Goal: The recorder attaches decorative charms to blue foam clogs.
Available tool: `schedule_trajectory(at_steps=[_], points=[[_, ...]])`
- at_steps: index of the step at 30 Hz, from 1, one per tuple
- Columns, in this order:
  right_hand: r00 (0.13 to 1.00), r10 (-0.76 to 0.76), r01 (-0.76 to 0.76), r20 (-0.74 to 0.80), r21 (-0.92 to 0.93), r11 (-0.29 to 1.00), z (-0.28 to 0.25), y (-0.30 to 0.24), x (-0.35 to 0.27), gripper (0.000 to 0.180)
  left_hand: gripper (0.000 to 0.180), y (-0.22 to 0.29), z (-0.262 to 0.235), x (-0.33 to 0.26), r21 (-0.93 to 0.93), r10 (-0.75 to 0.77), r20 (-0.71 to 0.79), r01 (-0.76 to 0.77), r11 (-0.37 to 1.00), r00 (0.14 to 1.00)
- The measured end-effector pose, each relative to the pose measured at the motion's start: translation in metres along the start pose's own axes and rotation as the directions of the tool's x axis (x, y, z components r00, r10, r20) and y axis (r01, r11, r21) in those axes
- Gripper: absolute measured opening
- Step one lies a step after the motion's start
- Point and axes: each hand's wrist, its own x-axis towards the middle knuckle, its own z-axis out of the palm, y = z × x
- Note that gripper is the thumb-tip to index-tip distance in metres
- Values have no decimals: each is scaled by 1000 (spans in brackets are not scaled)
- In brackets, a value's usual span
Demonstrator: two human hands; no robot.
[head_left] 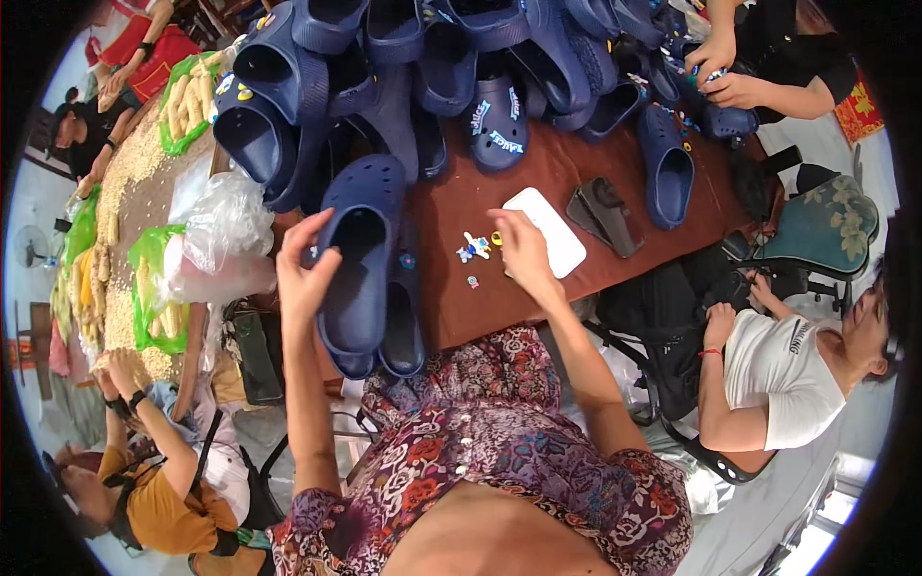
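My left hand (305,264) is at the left side of a dark blue clog (360,264), its thumb and fingers apart at the rim. This clog lies toe away from me, partly on top of a second clog (401,331) at the table's near edge. My right hand (526,252) is low over the table, fingers bent at a small yellow charm (497,238), which shows at the fingertips. Just left of it lie a white-and-blue charm (473,248) and a tiny round charm (473,282). A white tray (552,230) is partly behind the right hand.
Many navy clogs (384,86) are heaped along the far side of the brown table (447,317). A dark phone case (605,216) and a single clog (667,168) lie to the right. A plastic bag (221,230) stands left. Other people sit around, one handling a clog at far right.
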Motion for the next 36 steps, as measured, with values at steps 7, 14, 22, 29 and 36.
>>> schedule_trajectory(at_steps=[7,14,22,29,36], points=[[968,231,-152,-103,493,857,-48,18,37,23,63,-88,-60,-3,173,-179,129,156,973,975],[821,536,-58,-198,905,422,-142,79,115,28,44,114,38,36,326,330,200,-380,866,923],[749,638,222,-177,975,10,-247,144,207,47,43,108,329,198,-569,-181,798,818,86,575],[776,602,329,-187,935,-133,-278,139,251,50,57,178,475,244,-667,-249,726,744,-28,641],[813,468,435,-346,895,-95,-283,138,262,51,37,223,528,263,-752,-308,656,560,-347,689]])
